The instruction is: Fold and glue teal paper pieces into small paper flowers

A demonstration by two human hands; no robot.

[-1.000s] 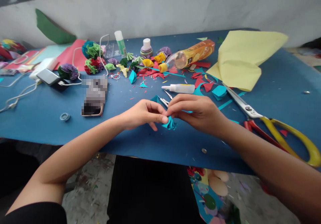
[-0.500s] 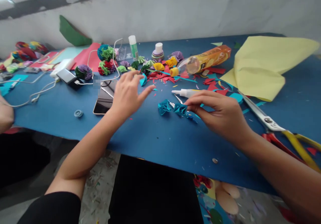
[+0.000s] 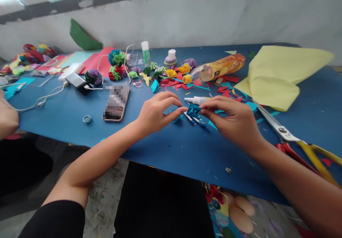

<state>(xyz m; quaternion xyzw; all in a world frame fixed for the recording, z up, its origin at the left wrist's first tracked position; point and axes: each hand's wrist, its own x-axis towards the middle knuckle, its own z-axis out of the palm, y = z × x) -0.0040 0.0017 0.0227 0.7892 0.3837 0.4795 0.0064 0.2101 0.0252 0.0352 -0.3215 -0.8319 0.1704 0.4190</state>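
Between finger and thumb, my right hand (image 3: 232, 119) pinches a folded blue paper flower (image 3: 193, 110) by its right side, just over the table. My left hand (image 3: 160, 110) has come up on the flower's other side. A gap shows between its thumb and fingers; the thumb tip is at the flower's left edge, and I cannot tell if it touches. Partly hidden behind that thumb lies another blue paper piece (image 3: 176, 117). Thin white and dark tools (image 3: 190, 119) lie under the held flower. Just beyond is a white-nozzled glue tube (image 3: 199, 99).
Large scissors (image 3: 285, 133) and yellow paper (image 3: 278, 78) lie right. An orange-labelled bottle (image 3: 217, 67), red scraps (image 3: 173, 85), a glue stick (image 3: 145, 54) and paper flowers (image 3: 117, 65) fill the back. Left are a phone (image 3: 120, 102), cables (image 3: 40, 102) and another person's arm (image 3: 8, 115).
My left hand has moved right and nearer, from beside the phone to the blue flower, uncovering the phone and small paper pieces. My right hand keeps hold of the flower, almost in place.
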